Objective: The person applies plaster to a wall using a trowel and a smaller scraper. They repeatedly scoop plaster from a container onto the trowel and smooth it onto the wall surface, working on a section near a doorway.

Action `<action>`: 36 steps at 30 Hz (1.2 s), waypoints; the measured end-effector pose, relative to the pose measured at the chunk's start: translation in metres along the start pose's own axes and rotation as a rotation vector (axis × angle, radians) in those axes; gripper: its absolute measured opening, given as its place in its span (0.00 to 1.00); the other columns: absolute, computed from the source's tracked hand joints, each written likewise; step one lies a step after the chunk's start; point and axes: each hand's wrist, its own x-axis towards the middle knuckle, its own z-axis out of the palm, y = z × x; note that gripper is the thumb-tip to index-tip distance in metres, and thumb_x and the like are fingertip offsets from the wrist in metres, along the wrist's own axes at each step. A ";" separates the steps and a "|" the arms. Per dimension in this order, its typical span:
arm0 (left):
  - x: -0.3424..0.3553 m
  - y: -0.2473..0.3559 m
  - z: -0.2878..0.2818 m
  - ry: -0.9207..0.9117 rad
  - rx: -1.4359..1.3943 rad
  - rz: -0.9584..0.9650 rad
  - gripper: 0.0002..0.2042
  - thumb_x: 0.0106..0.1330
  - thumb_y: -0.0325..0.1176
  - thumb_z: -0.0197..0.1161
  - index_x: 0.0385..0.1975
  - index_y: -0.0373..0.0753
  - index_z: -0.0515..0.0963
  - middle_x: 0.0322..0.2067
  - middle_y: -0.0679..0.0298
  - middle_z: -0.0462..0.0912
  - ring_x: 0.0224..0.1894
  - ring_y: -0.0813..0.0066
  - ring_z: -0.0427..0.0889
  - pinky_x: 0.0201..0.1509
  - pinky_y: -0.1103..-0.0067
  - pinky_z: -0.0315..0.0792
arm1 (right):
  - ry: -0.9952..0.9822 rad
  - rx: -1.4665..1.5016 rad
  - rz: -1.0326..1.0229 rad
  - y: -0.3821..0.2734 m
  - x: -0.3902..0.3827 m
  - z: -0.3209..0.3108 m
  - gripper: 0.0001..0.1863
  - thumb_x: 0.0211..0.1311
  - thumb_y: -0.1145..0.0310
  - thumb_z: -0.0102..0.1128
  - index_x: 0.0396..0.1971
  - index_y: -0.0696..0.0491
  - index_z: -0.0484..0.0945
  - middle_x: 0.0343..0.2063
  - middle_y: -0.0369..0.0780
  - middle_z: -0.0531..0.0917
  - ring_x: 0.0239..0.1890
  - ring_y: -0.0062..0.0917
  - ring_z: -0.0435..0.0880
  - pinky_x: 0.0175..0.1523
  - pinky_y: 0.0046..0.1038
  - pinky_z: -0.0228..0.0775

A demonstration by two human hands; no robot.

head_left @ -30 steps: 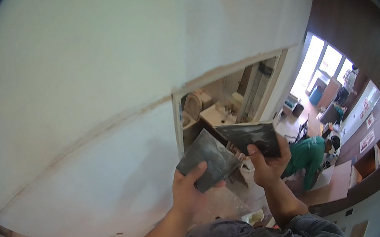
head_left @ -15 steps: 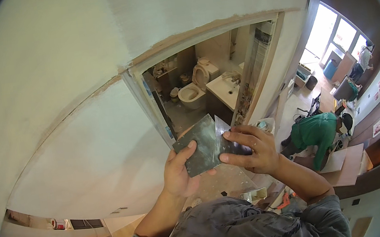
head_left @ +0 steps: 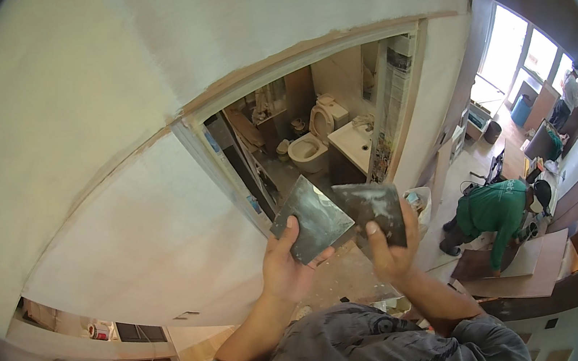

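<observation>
Head view: the left hand (head_left: 283,272) grips a flat grey blade (head_left: 311,218) by its lower edge. The right hand (head_left: 389,255) grips a second dark blade (head_left: 374,207); their inner edges overlap. Both sit just below the bathroom doorway (head_left: 311,126), whose opening is unobstructed. A crouching person in green (head_left: 493,208) is right of the doorway.

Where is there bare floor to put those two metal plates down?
Bare floor lies between the bathroom doorway and the crouching person. Crowded: boards around that person, and rubble under left hand and right hand.
</observation>
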 end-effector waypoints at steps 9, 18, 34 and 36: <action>-0.018 -0.030 0.024 -0.029 0.071 -0.026 0.19 0.77 0.41 0.56 0.60 0.37 0.70 0.49 0.58 0.84 0.44 0.66 0.88 0.36 0.71 0.88 | -0.660 -0.066 0.078 0.033 -0.014 -0.015 0.32 0.55 0.80 0.55 0.64 0.59 0.71 0.52 0.52 0.81 0.49 0.48 0.82 0.54 0.39 0.75; -0.033 -0.019 0.006 0.131 0.403 0.543 0.23 0.76 0.40 0.58 0.63 0.30 0.67 0.51 0.53 0.80 0.48 0.62 0.85 0.48 0.62 0.84 | -0.149 0.677 0.692 -0.009 0.002 -0.038 0.25 0.66 0.72 0.63 0.62 0.61 0.75 0.54 0.40 0.80 0.56 0.22 0.78 0.63 0.27 0.68; -0.054 -0.012 -0.039 -0.018 0.200 0.586 0.18 0.78 0.30 0.54 0.65 0.40 0.66 0.60 0.62 0.75 0.63 0.68 0.74 0.68 0.66 0.68 | -0.206 0.555 0.643 -0.074 0.000 0.037 0.23 0.64 0.76 0.61 0.59 0.64 0.75 0.48 0.41 0.83 0.50 0.20 0.80 0.58 0.25 0.71; -0.057 -0.006 -0.047 -0.031 0.196 0.572 0.19 0.78 0.30 0.54 0.66 0.41 0.65 0.61 0.63 0.74 0.63 0.68 0.74 0.68 0.67 0.68 | -0.222 0.542 0.655 -0.080 -0.002 0.045 0.23 0.64 0.77 0.60 0.59 0.64 0.75 0.49 0.41 0.84 0.51 0.21 0.80 0.59 0.25 0.70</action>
